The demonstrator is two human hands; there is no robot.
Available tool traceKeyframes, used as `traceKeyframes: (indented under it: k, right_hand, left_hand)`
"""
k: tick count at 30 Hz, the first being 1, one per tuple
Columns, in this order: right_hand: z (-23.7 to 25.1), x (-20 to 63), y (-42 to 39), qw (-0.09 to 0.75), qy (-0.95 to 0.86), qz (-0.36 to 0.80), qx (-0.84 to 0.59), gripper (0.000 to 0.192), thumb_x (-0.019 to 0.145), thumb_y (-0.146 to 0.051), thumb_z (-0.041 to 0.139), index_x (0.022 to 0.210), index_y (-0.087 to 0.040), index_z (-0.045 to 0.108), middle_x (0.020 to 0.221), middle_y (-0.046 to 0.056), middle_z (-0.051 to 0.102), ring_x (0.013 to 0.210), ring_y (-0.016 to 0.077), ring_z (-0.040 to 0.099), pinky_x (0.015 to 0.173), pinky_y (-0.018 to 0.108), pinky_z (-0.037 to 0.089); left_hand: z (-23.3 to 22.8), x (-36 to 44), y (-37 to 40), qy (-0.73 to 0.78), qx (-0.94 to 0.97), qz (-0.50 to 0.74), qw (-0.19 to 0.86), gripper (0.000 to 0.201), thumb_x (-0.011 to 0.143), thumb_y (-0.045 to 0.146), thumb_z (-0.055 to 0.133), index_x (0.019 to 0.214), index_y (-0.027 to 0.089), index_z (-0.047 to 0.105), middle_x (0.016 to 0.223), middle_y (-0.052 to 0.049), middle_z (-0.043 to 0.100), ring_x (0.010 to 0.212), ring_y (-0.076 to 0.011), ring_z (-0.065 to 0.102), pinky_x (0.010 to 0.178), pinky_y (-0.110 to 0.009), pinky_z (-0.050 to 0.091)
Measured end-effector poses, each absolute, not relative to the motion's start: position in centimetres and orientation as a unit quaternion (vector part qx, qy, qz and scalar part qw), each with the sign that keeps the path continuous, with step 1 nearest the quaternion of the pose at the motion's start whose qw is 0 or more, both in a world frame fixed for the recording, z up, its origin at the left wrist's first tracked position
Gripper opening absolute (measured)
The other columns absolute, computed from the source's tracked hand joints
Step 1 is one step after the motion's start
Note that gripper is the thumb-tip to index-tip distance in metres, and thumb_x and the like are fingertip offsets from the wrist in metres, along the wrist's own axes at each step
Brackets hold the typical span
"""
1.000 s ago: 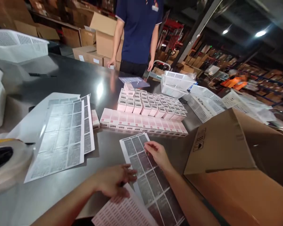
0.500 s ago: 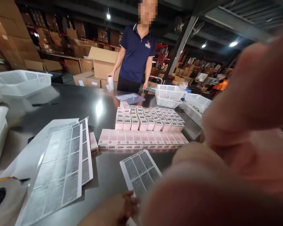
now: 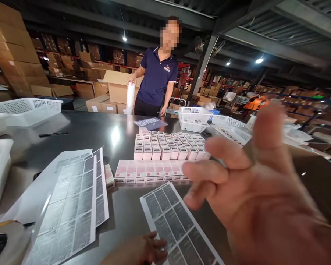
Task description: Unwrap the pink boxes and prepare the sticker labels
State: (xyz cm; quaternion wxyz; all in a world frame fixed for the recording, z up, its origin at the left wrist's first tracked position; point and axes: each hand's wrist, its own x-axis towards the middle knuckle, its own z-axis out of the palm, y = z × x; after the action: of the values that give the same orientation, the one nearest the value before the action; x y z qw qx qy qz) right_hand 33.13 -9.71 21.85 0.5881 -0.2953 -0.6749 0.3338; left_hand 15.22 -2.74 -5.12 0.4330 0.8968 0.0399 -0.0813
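Observation:
My right hand (image 3: pixel 245 180) is large and close to the camera, palm towards me. Its thumb points up, its fingers are apart and half bent, and nothing is in them. At the bottom my left hand (image 3: pixel 150 248) rests with spread fingers at the left edge of a sheet of dark labels (image 3: pixel 176 213). Beyond the sheet lies a row of small pink-and-white boxes (image 3: pixel 146 171), its right end hidden by my right hand. Behind that row stands a block of similar boxes (image 3: pixel 165 149), with one box (image 3: pixel 143 133) on top.
More label sheets (image 3: pixel 74 202) lie at the left beside a tape roll (image 3: pixel 8 239). A pen (image 3: pixel 53 134), a printed blue sheet (image 3: pixel 151 123) and white baskets (image 3: pixel 194 116) are on the table. Across it, a person (image 3: pixel 158 77) holds a white roll (image 3: pixel 130 97).
My right hand has moved away from the camera and down, uncovering more of the label sheet. My left hand stays at the sheet's edge. The person opposite has raised the white roll upright.

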Motion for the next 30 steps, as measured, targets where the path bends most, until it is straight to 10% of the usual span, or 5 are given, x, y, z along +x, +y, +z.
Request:
traceKeyframes:
  k: [4, 12, 21, 30]
  right_hand:
    - [15.7, 33.6, -7.2, 0.601, -0.574, 0.424, -0.361, 0.027, 0.078, -0.049, 0.079, 0.097, -0.03, 0.075, 0.091, 0.003, 0.076, 0.077, 0.0199, 0.072, 0.061, 0.03, 0.056]
    - [0.8, 35.1, -5.9, 0.362, -0.49, 0.435, -0.662, 0.037, 0.072, -0.054, 0.069, 0.071, -0.017, 0.066, 0.058, 0.001, 0.062, 0.051, 0.0144, 0.055, 0.049, 0.026, 0.042]
    - [-0.2, 33.6, -4.9, 0.248, -0.576, 0.391, -0.674, 0.02, 0.081, -0.035, 0.062, 0.069, -0.019, 0.065, 0.062, -0.001, 0.061, 0.058, 0.0133, 0.054, 0.057, 0.025, 0.038]
    - [-0.1, 33.7, -4.4, 0.18, -0.632, 0.367, -0.658, 0.019, 0.087, -0.029, 0.061, 0.071, -0.018, 0.066, 0.065, -0.002, 0.064, 0.061, 0.0127, 0.056, 0.059, 0.024, 0.036]
  left_hand:
    - [-1.5, 13.0, -4.3, 0.076, 0.882, 0.008, 0.465, 0.063, 0.079, 0.033, 0.074, 0.138, 0.015, 0.06, 0.14, -0.015, 0.06, 0.139, -0.031, 0.047, 0.125, -0.048, 0.022]
    - [-0.4, 12.6, -4.3, 0.076, 0.861, 0.009, 0.503, 0.037, 0.086, 0.023, 0.069, 0.122, 0.016, 0.069, 0.145, -0.014, 0.054, 0.146, -0.0277, 0.038, 0.126, -0.049, 0.017]
    - [0.4, 12.5, -4.2, 0.084, 0.861, -0.008, 0.502, 0.009, 0.088, 0.022, 0.068, 0.088, 0.016, 0.074, 0.144, -0.012, 0.056, 0.146, -0.0266, 0.038, 0.128, -0.046, 0.017]
    - [0.1, 12.4, -4.2, 0.088, 0.86, -0.001, 0.502, 0.011, 0.087, 0.021, 0.069, 0.094, 0.016, 0.074, 0.142, -0.014, 0.057, 0.145, -0.0261, 0.039, 0.127, -0.047, 0.019]
